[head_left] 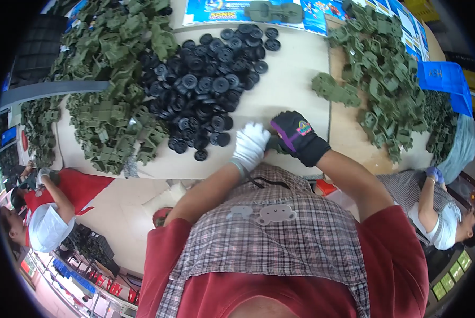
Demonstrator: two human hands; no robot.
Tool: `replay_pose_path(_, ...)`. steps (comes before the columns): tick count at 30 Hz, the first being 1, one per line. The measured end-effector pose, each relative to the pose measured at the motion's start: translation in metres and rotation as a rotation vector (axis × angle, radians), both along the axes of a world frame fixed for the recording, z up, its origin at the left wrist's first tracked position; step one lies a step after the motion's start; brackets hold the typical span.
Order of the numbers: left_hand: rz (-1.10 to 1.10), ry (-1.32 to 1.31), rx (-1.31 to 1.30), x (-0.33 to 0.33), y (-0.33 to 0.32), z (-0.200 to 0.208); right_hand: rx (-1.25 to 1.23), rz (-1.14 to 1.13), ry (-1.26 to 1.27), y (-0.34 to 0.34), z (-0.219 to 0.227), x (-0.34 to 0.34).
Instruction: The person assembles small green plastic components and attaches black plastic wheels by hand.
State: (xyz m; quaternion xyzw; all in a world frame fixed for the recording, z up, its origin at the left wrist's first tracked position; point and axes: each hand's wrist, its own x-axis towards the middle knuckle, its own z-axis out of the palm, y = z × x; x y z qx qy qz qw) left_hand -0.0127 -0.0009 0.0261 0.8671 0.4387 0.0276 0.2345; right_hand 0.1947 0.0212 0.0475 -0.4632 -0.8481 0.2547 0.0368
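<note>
Your two hands meet just below the lower right edge of the pile of black wheels [211, 79]. Your left hand [250, 144], in the white glove, is curled shut. Your right hand [298, 137], in the black glove with purple trim, is clamped from the other side. Both close on the same small green part [273, 144], of which only a sliver shows between the gloves. Whether a wheel already sits on it is hidden by your fingers.

By the look of it, you are at the fitting stage, pressing or seating something onto that green part while both hands brace it.

The next move calls for one hand to keep its grip while the other frees itself for a short reach up and left to the nearest loose wheels at the pile's lower edge. Pick one wheel cleanly, since they overlap.

More green parts lie in a heap [115, 95] on the left of the wheels. Another heap [386, 79] is well to their right, and a single green body [335, 89] lies between the wheels and that right heap.
</note>
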Motion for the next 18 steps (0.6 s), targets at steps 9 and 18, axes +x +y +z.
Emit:
replay_pose_path(9,-0.029,-0.119,-0.03,-0.005,0.006,-0.01,-0.093,-0.755,0.168,-0.028,-0.011,-0.007)
replay_pose_path(18,-0.068,-0.126,-0.072,-0.008,0.014,-0.006,-0.132,0.196,-0.014,0.028,0.016,-0.011)
